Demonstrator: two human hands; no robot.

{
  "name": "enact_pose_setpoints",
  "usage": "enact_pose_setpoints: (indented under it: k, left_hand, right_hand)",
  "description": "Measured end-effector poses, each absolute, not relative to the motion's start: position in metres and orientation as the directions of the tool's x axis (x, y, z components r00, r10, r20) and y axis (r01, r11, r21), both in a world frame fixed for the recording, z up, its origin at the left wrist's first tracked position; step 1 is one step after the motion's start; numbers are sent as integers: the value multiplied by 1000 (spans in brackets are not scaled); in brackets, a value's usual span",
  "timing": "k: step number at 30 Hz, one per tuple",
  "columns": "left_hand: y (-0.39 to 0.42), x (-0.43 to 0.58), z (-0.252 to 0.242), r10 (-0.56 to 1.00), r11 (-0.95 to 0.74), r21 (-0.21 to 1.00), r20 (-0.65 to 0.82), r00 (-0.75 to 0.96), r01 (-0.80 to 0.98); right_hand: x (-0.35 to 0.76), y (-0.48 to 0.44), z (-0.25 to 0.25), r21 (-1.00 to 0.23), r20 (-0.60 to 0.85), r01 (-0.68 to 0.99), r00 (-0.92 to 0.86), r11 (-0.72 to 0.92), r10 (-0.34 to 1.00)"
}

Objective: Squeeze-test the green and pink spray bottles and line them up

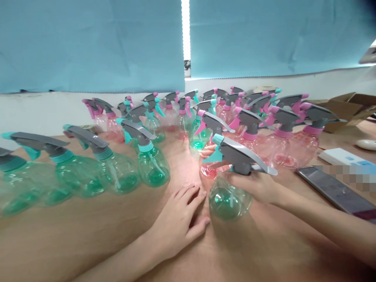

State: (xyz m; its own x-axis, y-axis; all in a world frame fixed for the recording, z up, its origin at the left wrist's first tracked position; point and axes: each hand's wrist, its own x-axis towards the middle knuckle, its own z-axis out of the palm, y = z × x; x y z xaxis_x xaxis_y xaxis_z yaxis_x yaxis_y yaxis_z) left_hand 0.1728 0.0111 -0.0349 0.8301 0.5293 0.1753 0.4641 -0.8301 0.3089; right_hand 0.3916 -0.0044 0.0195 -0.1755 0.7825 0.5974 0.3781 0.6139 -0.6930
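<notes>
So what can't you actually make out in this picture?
Head view:
Neck of the green spray bottle: wrapped by the right hand.
White box: partly covered by a pixelated patch.
Leftmost green bottle: cut off by the left edge.
Back-row bottles: overlapping and small, so no sure count.
Cardboard box: cut off by the right edge.

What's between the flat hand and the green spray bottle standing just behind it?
Nothing but bare brown table, seen in the head view: the left hand lies flat, apart from that green spray bottle.
</notes>
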Motion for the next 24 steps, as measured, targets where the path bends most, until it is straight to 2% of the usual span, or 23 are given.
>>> enact_pose_setpoints:
  k: [6,11,16,21,24]
  left_hand:
    - [11,173,-34,532,-828,322,190,825,459]
    - [11,173,-34,530,-829,315,178,829,462]
    - [11,174,-33,527,-832,303,172,832,464]
    - [11,174,-33,527,-830,323,192,828,454]
    - [11,174,-33,527,-831,322,191,828,455]
  right_hand:
    - [391,-6,21,-772,524,320,-170,550,834]
    - [390,-7,21,-822,416,355,-158,445,895]
    - [392,-4,17,-794,490,301,-198,529,849]
    - [391,-5,19,-844,422,284,-175,456,890]
    - [390,-6,20,-834,431,300,-171,464,886]
